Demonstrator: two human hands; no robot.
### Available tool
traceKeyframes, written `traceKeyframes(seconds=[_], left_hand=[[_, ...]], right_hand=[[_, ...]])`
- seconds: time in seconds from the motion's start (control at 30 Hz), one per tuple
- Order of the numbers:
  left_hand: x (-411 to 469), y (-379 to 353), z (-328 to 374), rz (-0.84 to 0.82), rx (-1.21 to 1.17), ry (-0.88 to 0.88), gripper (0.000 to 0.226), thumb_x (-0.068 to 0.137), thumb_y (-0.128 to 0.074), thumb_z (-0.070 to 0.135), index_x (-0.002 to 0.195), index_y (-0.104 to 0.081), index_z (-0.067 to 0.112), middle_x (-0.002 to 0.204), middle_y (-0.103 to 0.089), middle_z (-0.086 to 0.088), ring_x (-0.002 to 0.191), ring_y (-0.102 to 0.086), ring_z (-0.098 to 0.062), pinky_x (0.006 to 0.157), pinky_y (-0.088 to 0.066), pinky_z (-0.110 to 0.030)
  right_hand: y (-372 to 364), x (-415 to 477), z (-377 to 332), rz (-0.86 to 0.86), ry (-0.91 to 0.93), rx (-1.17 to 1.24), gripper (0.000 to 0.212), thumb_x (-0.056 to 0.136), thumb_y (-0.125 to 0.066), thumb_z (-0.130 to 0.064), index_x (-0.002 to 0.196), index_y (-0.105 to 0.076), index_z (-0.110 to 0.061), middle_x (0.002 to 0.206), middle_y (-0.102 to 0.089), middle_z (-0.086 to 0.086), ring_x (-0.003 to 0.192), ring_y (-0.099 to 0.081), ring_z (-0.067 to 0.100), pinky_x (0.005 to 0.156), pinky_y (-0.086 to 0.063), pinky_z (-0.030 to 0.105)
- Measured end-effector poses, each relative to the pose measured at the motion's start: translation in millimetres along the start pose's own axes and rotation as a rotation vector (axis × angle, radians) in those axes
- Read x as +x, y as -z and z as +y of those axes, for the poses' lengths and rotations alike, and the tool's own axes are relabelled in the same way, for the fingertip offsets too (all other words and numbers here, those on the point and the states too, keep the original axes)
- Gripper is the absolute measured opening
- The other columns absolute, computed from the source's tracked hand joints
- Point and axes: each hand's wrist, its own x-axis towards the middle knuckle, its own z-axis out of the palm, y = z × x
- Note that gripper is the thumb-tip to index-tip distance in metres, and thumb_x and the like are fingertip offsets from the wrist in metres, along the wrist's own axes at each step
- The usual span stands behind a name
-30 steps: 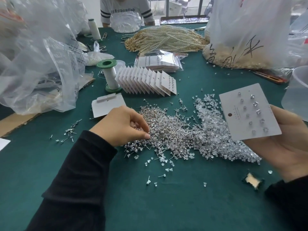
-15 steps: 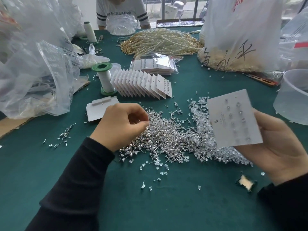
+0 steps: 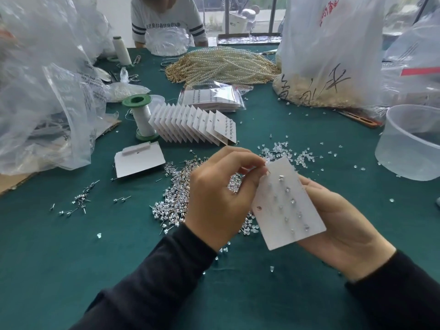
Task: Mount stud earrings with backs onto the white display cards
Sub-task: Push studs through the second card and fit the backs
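Observation:
My right hand (image 3: 340,225) holds a white display card (image 3: 285,206) from behind, tilted, with several studs set in it. My left hand (image 3: 221,196) pinches a stud earring (image 3: 267,171) at the card's top left corner, its pin touching the card. Below both hands a heap of loose silver studs (image 3: 176,198) lies on the green table (image 3: 71,246). Clear plastic earring backs (image 3: 285,151) are scattered beyond the card. A fanned row of filled cards (image 3: 197,125) stands further back.
A blank card stack (image 3: 139,159) lies left of the heap, beside a green spool (image 3: 141,117). Plastic bags (image 3: 47,98) crowd the left; a large bag (image 3: 331,51) and a clear tub (image 3: 412,141) stand right. Pearl chains (image 3: 221,65) and another person (image 3: 166,22) are at the far side.
My left hand rose from the stud heap with a stud and moved right to the card. My right hand brought the card left and nearer, toward the middle.

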Motion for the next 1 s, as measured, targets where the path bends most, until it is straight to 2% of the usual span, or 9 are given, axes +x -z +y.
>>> traceKeyframes(seconds=[0.1, 0.2, 0.27, 0.4, 0.53, 0.77, 0.87, 1.0], left_hand=[[-1.2, -1.2, 1.9, 0.001, -0.004, 0.047, 0.004, 0.075, -0.067, 0.003, 0.079, -0.068, 0.004, 0.077, -0.067, -0.003, 0.070, -0.060, -0.008, 0.062, -0.052, -0.021], [-2.9, -2.6, 4.8, 0.020, 0.025, 0.058, 0.004, 0.075, -0.067, 0.002, 0.078, -0.068, 0.005, 0.076, -0.067, -0.002, 0.070, -0.060, -0.007, 0.061, -0.053, -0.020], [-3.0, -2.9, 5.6, 0.031, 0.036, 0.046, 0.004, 0.074, -0.068, 0.001, 0.077, -0.068, 0.004, 0.076, -0.068, -0.003, 0.070, -0.061, -0.008, 0.062, -0.053, -0.024], [-3.5, -3.0, 4.3, 0.024, 0.085, -0.007, 0.004, 0.073, -0.069, -0.001, 0.076, -0.069, 0.002, 0.076, -0.068, -0.006, 0.069, -0.063, -0.016, 0.064, -0.054, -0.032], [-3.8, -3.3, 3.6, 0.024, 0.086, -0.003, 0.007, 0.072, -0.068, -0.003, 0.076, -0.070, 0.002, 0.077, -0.069, -0.006, 0.069, -0.062, -0.013, 0.066, -0.053, -0.028], [-4.0, -3.5, 3.5, 0.029, 0.147, -0.008, 0.005, 0.072, -0.070, -0.002, 0.074, -0.070, 0.002, 0.074, -0.069, -0.006, 0.067, -0.064, -0.016, 0.064, -0.053, -0.030], [-4.1, -3.6, 3.5, 0.027, 0.163, -0.014, 0.005, 0.072, -0.069, -0.002, 0.074, -0.070, 0.002, 0.074, -0.069, -0.006, 0.066, -0.063, -0.015, 0.064, -0.053, -0.029], [-3.8, -3.0, 4.3, 0.006, 0.128, 0.046, 0.004, 0.071, -0.070, 0.001, 0.074, -0.071, 0.004, 0.073, -0.069, -0.004, 0.064, -0.063, -0.012, 0.064, -0.053, -0.027]], right_hand=[[-4.9, 0.4, 2.7, -0.084, -0.020, 0.088, 0.053, 0.075, -0.059, -0.007, 0.126, -0.047, 0.004, 0.105, -0.059, 0.019, 0.091, -0.060, 0.030, 0.079, -0.054, 0.044], [-6.1, 1.6, 6.1, -0.090, -0.015, 0.067, 0.045, 0.084, -0.054, -0.007, 0.125, -0.044, 0.009, 0.108, -0.057, 0.022, 0.085, -0.061, 0.029, 0.073, -0.054, 0.039], [-5.8, 2.4, 7.7, -0.068, -0.013, 0.037, 0.042, 0.086, -0.050, -0.007, 0.124, -0.045, 0.009, 0.101, -0.059, 0.019, 0.081, -0.061, 0.026, 0.071, -0.053, 0.038], [-5.4, 3.1, 7.6, -0.020, -0.002, 0.017, 0.039, 0.083, -0.052, -0.007, 0.120, -0.052, 0.002, 0.092, -0.059, 0.016, 0.076, -0.059, 0.025, 0.069, -0.054, 0.037], [-4.5, 3.1, 7.1, -0.005, -0.008, -0.009, 0.042, 0.078, -0.057, -0.008, 0.119, -0.054, 0.000, 0.096, -0.060, 0.016, 0.080, -0.057, 0.027, 0.070, -0.054, 0.039], [-4.4, 3.3, 7.3, 0.051, 0.032, -0.052, 0.028, 0.077, -0.056, -0.011, 0.104, -0.059, -0.004, 0.085, -0.065, 0.013, 0.070, -0.063, 0.023, 0.070, -0.057, 0.039], [-4.1, 2.9, 7.9, 0.054, 0.060, -0.063, 0.019, 0.078, -0.055, -0.010, 0.095, -0.061, -0.005, 0.079, -0.068, 0.011, 0.066, -0.065, 0.020, 0.065, -0.057, 0.037], [-2.6, 2.7, 9.6, 0.068, 0.144, -0.153, 0.017, 0.077, -0.056, -0.013, 0.091, -0.060, -0.006, 0.076, -0.067, 0.006, 0.066, -0.066, 0.016, 0.066, -0.057, 0.034]])
